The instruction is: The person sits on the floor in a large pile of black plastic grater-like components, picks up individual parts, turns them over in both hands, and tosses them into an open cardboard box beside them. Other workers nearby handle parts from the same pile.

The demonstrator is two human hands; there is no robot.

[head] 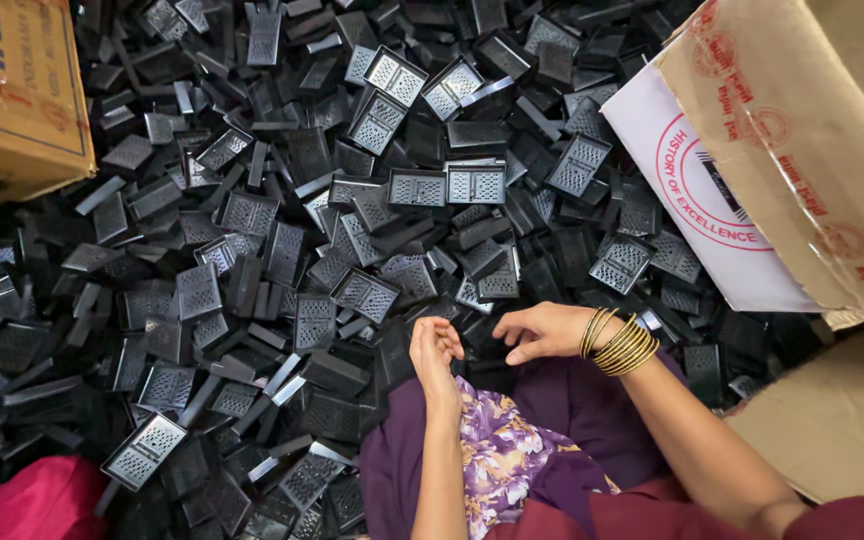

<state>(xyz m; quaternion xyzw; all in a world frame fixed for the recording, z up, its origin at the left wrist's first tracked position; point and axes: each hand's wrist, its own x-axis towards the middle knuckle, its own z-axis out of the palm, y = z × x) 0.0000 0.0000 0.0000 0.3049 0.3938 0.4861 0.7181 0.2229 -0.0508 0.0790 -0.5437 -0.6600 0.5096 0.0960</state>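
A: Lower centre of the frame: what do your hands show?

B: My left hand (434, 350) rises from the bottom edge with its fingers (446, 338) curled shut; whether a part sits inside them I cannot tell. My right hand (542, 331), just beside it, has its fingers bent loosely inward, thumb against forefinger, with nothing visible between them. Gold bangles (620, 346) ring that wrist.

A: And the parts nearest them?

B: A heap of black plastic grille pieces (282, 250), small rectangular frames with perforated faces, fills the frame from the upper left to the centre right. Its near edge lies directly above both hands, touching my lap. One piece (364, 294) lies face up just to the upper left of my left hand.

A: Surroundings?

B: Purple cloth with a floral patch (502, 450) covers my lap at the bottom centre. An open cardboard box (802, 150) occupies the upper right, a second carton (12, 100) the upper left corner, and a pink cloth (37, 500) the lower left.
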